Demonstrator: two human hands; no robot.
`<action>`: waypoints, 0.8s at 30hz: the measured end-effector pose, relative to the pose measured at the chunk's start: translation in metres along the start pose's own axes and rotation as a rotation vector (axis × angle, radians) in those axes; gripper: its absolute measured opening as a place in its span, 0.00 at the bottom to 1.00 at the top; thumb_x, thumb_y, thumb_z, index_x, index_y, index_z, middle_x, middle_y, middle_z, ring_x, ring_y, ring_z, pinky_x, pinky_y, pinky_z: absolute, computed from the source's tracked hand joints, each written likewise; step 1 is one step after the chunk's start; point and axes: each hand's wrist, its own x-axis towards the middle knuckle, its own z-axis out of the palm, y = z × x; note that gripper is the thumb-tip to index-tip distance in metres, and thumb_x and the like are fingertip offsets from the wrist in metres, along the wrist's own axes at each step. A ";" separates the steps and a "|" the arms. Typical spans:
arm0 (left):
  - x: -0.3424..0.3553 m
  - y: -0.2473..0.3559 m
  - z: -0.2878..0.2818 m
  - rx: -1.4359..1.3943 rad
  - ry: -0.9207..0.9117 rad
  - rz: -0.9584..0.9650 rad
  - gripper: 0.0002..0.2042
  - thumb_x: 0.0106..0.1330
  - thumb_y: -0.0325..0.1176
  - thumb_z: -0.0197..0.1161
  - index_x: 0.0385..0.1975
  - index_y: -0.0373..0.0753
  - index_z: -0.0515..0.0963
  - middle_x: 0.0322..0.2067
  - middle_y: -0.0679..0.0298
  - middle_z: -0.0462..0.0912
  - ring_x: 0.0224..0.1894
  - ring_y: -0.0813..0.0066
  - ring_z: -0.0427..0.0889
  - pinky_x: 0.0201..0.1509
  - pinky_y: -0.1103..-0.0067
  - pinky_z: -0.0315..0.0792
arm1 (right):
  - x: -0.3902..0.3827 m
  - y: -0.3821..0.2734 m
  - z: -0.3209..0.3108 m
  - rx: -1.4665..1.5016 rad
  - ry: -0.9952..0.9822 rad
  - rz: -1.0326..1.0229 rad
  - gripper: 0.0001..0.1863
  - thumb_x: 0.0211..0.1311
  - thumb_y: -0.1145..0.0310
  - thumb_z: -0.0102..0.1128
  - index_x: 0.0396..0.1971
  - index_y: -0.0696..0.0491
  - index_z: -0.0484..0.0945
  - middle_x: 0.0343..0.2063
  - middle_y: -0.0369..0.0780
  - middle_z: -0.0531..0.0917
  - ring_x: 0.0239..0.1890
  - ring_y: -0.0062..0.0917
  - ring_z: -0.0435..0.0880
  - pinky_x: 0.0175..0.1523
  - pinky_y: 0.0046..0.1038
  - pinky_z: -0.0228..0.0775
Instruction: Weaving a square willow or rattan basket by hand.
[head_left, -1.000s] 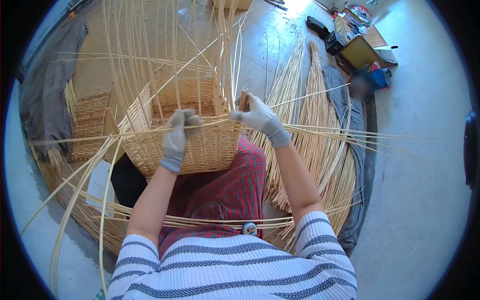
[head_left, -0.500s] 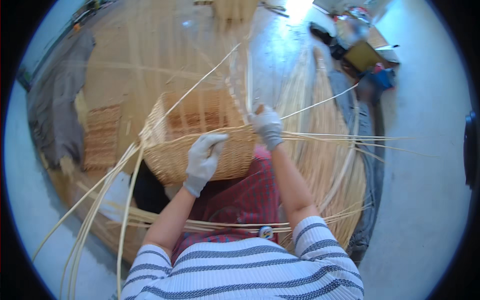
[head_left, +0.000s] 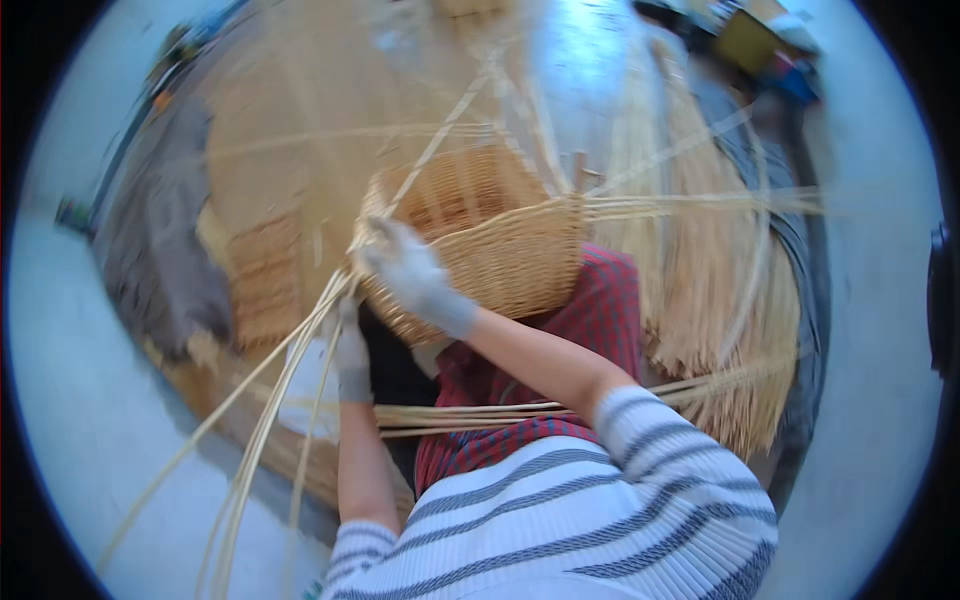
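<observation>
The right hand (head_left: 408, 266) is blurred, and pale strands (head_left: 318, 308) partly hide the left hand (head_left: 352, 345).

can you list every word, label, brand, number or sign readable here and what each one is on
No text can be read anywhere in this view.
White sheet at the lower left: blurred, no lettering can be made out.
Clutter at the upper right: too small and blurred to tell.
Wicker basket: no lettering shows.
</observation>
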 end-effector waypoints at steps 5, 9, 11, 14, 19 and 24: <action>-0.005 0.019 0.008 0.565 -0.057 0.406 0.30 0.68 0.41 0.72 0.67 0.36 0.73 0.58 0.48 0.83 0.61 0.54 0.80 0.65 0.66 0.72 | 0.109 0.033 0.053 0.246 0.108 0.408 0.69 0.55 0.42 0.79 0.78 0.67 0.42 0.74 0.61 0.61 0.77 0.41 0.62 0.78 0.33 0.57; 0.013 0.025 0.001 0.852 -0.129 0.296 0.35 0.59 0.38 0.78 0.67 0.39 0.74 0.57 0.47 0.83 0.59 0.45 0.81 0.63 0.59 0.73 | 0.115 0.050 0.064 0.224 0.252 0.590 0.67 0.54 0.47 0.82 0.80 0.60 0.43 0.72 0.58 0.64 0.75 0.36 0.64 0.76 0.34 0.62; 0.021 0.017 -0.004 0.907 -0.147 0.218 0.35 0.56 0.40 0.79 0.66 0.41 0.76 0.54 0.48 0.85 0.54 0.44 0.84 0.59 0.57 0.76 | 0.102 0.046 0.065 0.205 0.367 0.421 0.59 0.58 0.51 0.80 0.79 0.57 0.49 0.69 0.54 0.70 0.71 0.33 0.70 0.71 0.34 0.68; 0.025 0.002 -0.006 0.903 -0.155 0.239 0.33 0.55 0.41 0.79 0.62 0.41 0.78 0.50 0.48 0.86 0.50 0.46 0.86 0.54 0.59 0.78 | 0.090 0.027 0.062 0.300 0.362 -0.096 0.48 0.63 0.54 0.76 0.76 0.54 0.58 0.60 0.49 0.80 0.60 0.36 0.81 0.64 0.33 0.76; 0.032 -0.011 -0.012 1.041 -0.266 0.132 0.39 0.51 0.44 0.83 0.66 0.42 0.75 0.43 0.53 0.86 0.41 0.53 0.86 0.46 0.60 0.78 | 0.095 -0.017 0.044 0.113 -0.004 -0.016 0.34 0.67 0.52 0.70 0.67 0.53 0.73 0.42 0.48 0.89 0.42 0.44 0.89 0.54 0.37 0.80; 0.041 -0.027 -0.013 0.833 -0.236 0.303 0.42 0.50 0.43 0.84 0.67 0.42 0.73 0.48 0.52 0.86 0.48 0.50 0.86 0.49 0.62 0.79 | 0.109 -0.077 0.038 -0.218 0.441 -0.637 0.27 0.72 0.51 0.65 0.58 0.58 0.79 0.44 0.49 0.88 0.44 0.41 0.88 0.53 0.36 0.79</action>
